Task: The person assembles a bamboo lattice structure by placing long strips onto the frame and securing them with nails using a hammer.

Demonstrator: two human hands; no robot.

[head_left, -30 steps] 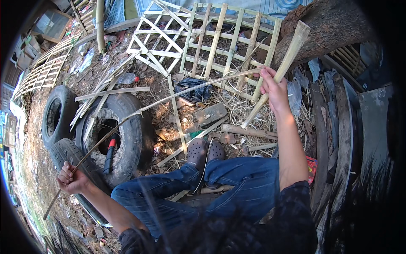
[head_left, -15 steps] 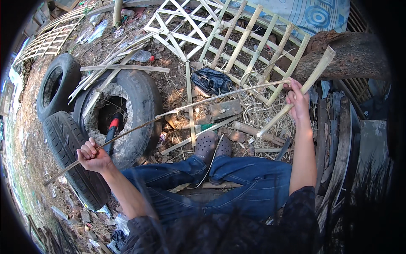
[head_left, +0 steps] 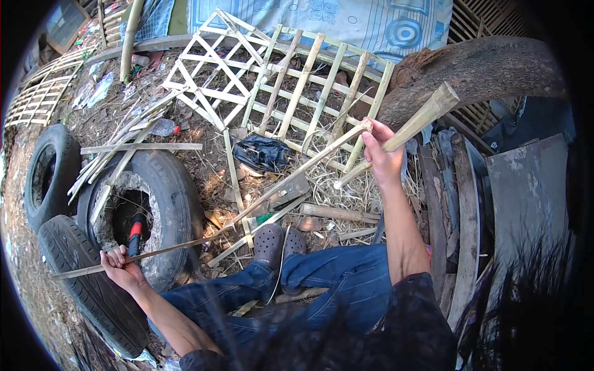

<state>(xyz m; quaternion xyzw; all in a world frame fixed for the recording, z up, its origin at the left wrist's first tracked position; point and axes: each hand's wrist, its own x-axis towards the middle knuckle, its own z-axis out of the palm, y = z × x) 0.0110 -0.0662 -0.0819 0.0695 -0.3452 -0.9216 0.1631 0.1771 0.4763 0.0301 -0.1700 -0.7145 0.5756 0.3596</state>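
A long thin bamboo strip (head_left: 286,180) stretches slantwise between my two hands, in front of my knees. My left hand (head_left: 125,270) has its fingers closed round the strip near its lower left end, over the tyres. With thumb and fingers, my right hand (head_left: 382,156) pinches the strip's upper right end. That same hand also holds a thicker split bamboo stick (head_left: 427,115), which crosses the palm and points up to the right. The fingers partly hide its middle.
A concrete-lined tyre (head_left: 179,204) holds a tool with a red-and-black handle (head_left: 135,234). More tyres (head_left: 93,290) flank it. Bamboo lattice (head_left: 301,86) lies ahead, before a blue patterned sheet (head_left: 365,21). A tree trunk (head_left: 482,68) and boards (head_left: 464,222) stand right. A black plastic bag (head_left: 263,153) lies centrally.
The whole view has shifted, so the ground things sit further left and lower. My right hand has lifted the strip's end a little, and the thicker stick has tilted slightly flatter.
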